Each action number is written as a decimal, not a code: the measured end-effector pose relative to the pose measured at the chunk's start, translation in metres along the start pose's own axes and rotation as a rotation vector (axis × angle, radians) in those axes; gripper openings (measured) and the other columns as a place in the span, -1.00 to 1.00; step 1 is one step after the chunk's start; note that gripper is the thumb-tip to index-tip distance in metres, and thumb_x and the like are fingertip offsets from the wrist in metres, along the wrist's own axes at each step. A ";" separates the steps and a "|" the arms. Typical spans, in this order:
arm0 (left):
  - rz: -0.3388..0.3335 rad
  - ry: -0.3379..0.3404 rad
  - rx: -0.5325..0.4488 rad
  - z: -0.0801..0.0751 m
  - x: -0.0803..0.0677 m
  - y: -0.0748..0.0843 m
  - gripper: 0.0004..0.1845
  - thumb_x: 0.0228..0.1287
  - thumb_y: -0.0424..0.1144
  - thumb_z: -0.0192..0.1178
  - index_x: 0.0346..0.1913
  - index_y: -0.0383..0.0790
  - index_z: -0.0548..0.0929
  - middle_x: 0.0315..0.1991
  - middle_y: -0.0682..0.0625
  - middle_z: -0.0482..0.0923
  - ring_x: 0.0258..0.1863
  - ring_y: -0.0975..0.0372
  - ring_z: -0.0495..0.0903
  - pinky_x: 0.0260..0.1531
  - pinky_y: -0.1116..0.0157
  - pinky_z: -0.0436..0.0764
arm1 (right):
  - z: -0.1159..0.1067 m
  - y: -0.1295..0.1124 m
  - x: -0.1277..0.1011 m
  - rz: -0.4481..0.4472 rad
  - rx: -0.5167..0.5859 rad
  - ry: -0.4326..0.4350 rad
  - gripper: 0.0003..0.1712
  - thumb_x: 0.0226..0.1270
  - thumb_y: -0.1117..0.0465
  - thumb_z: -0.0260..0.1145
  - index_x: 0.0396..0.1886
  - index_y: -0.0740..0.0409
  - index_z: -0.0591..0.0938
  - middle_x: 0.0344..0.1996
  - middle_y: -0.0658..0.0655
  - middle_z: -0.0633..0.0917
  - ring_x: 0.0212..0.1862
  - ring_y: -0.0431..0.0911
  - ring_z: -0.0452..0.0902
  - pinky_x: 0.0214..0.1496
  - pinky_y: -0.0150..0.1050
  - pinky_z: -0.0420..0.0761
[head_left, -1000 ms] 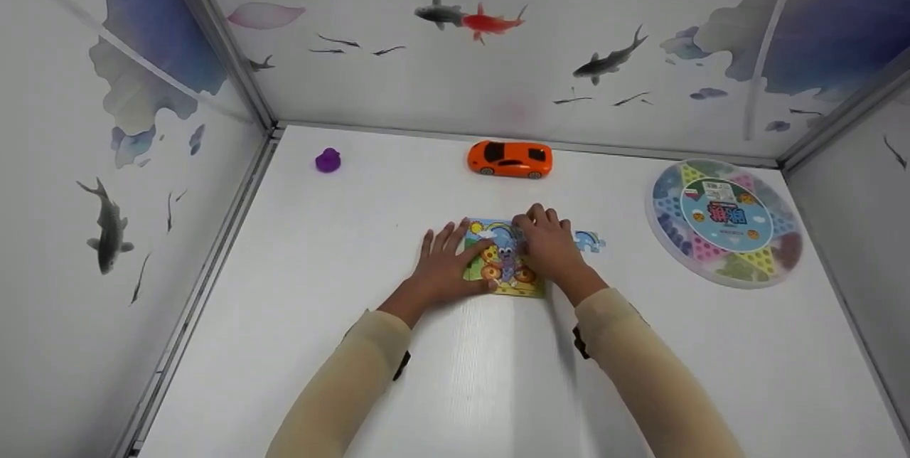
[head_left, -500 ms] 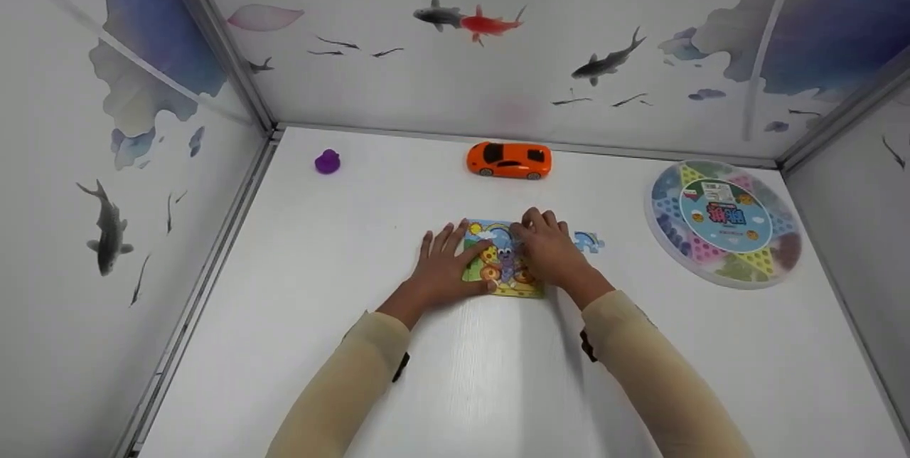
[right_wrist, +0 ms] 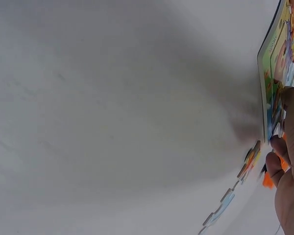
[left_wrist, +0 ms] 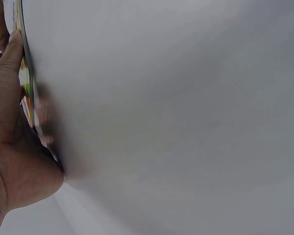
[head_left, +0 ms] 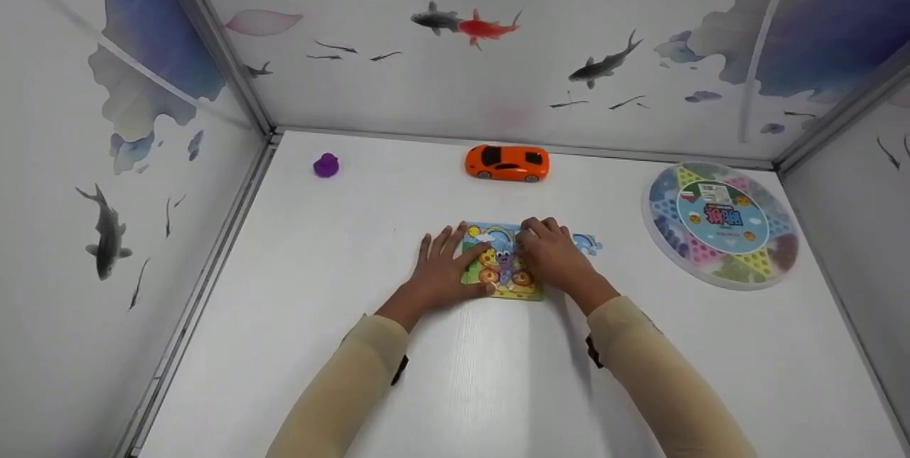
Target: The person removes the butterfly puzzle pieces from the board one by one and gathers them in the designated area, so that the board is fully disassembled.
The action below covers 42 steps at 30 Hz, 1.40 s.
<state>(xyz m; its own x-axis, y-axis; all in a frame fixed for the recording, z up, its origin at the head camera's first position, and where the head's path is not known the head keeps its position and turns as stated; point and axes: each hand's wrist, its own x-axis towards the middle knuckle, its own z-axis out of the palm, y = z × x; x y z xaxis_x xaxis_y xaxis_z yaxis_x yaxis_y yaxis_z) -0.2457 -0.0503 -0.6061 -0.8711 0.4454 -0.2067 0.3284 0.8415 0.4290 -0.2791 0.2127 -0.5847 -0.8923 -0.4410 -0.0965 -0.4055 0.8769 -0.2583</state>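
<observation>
Puzzle (head_left: 505, 267) lay at twelve o'clock, loose piece (head_left: 586, 244) near its three. Left hand (head_left: 444, 274) splayed wide at its nine; right hand (head_left: 556, 256) bunched over its two, grip hidden. Steadying left, pressing level right looked soundest.

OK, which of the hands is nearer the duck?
Left. The left hand is below and right of the duck in the head view; the right hand is farther right, across the puzzle.

I'm reading nothing: blurred characters (head_left: 723, 215) are showing on the round case (head_left: 721, 243) right of the orange car (head_left: 507, 163).
</observation>
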 end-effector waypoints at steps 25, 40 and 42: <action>-0.005 0.010 -0.033 0.003 -0.003 0.001 -0.08 0.48 0.49 0.16 0.79 0.36 0.17 0.88 -0.06 -0.31 0.86 -0.11 -0.30 0.77 -0.31 -0.33 | -0.003 0.023 -0.017 -0.049 -0.005 0.125 -0.61 0.62 0.04 0.45 0.31 0.02 0.71 0.36 0.16 0.65 0.44 0.19 0.49 0.57 0.32 0.49; 0.017 0.005 -0.037 -0.001 -0.001 -0.001 -0.07 0.49 0.48 0.15 0.80 0.33 0.14 0.88 -0.08 -0.34 0.86 -0.12 -0.33 0.76 -0.31 -0.36 | -0.015 0.058 -0.038 0.010 0.021 0.158 -0.59 0.57 0.08 0.50 0.29 0.09 0.71 0.34 0.21 0.63 0.41 0.23 0.46 0.53 0.31 0.48; 0.014 0.004 -0.039 0.000 -0.001 -0.001 -0.06 0.49 0.49 0.14 0.80 0.35 0.14 0.88 -0.07 -0.34 0.86 -0.11 -0.33 0.77 -0.30 -0.35 | -0.016 0.063 -0.042 0.010 0.019 0.166 -0.59 0.57 0.08 0.50 0.28 0.11 0.71 0.33 0.23 0.64 0.39 0.24 0.46 0.51 0.33 0.48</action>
<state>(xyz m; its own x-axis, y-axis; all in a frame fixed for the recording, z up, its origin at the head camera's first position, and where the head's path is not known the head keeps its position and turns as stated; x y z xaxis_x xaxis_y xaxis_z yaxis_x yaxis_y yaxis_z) -0.2452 -0.0511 -0.6063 -0.8679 0.4559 -0.1972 0.3261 0.8225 0.4659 -0.2703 0.2893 -0.5815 -0.9174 -0.3933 0.0603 -0.3940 0.8766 -0.2762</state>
